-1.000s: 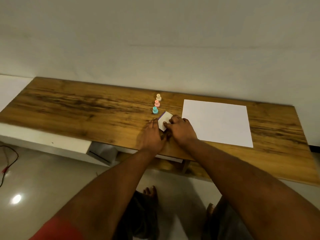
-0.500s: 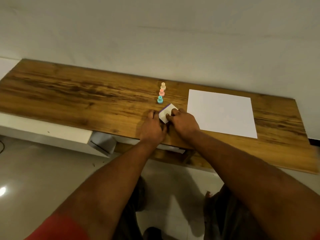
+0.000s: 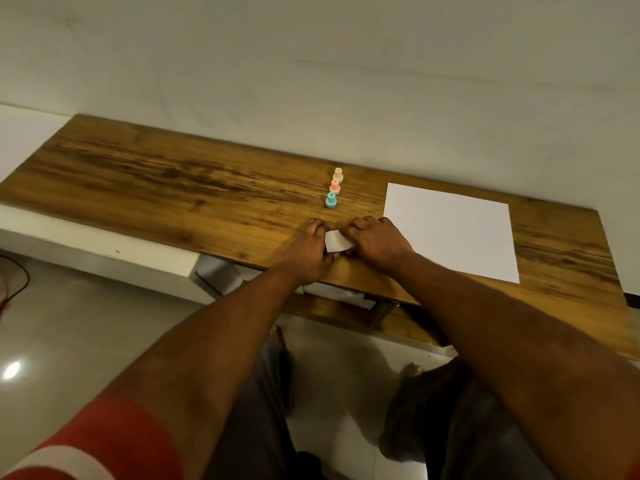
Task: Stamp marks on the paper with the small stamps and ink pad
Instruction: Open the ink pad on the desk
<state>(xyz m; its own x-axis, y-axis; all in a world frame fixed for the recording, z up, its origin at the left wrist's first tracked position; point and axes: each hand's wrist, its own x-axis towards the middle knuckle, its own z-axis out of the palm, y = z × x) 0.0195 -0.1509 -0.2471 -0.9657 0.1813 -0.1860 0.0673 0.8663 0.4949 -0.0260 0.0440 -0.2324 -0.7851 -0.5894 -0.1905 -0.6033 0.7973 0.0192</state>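
Observation:
A small white ink pad case (image 3: 336,241) lies on the wooden table (image 3: 173,188) near its front edge. My left hand (image 3: 310,252) holds its left side and my right hand (image 3: 377,242) grips its right side. Three small stamps stand in a row just beyond: teal (image 3: 331,200), pink (image 3: 335,186) and cream (image 3: 338,175). A blank white sheet of paper (image 3: 450,230) lies to the right of my right hand. Whether the case lid is up is hidden by my fingers.
A white wall (image 3: 311,81) runs along the table's back edge. A white ledge (image 3: 97,251) sits lower at the left. Below the table are a shelf (image 3: 332,308), the tiled floor and my feet. A cable (image 3: 14,282) lies at far left.
The white case was tilted up on edge between my hands earlier; now it lies flatter and closer to the front edge. Both hands stay on it. The camera view has shifted.

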